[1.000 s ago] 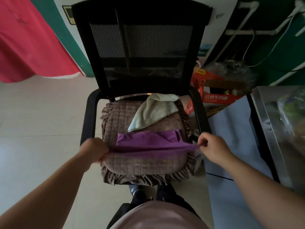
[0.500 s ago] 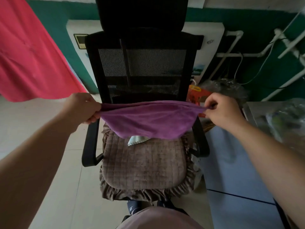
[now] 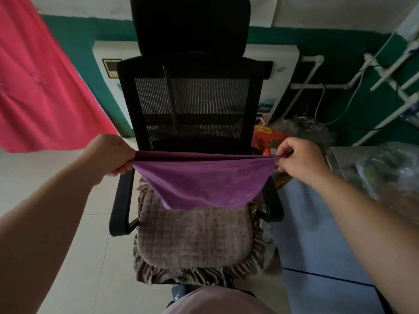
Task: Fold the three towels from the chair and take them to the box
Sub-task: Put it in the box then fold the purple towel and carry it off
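Head view: holding purple towel [image 3: 204,182] stretched in the air above chair [image 3: 192,232] seat, sagging at centre. Gripping its 9 o'clock corner with left hand [image 3: 111,155], fingers curled; pinching its 3 o'clock corner with right hand [image 3: 299,157].

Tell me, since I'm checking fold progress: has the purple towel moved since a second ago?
Yes. The towel has gone up off the seat cushion and now hangs stretched before the chair back.

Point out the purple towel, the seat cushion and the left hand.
purple towel [image 3: 204,184]: head view, middle of hanging cloth.
seat cushion [image 3: 195,236]: head view, quilted top.
left hand [image 3: 111,152]: head view, back of hand.
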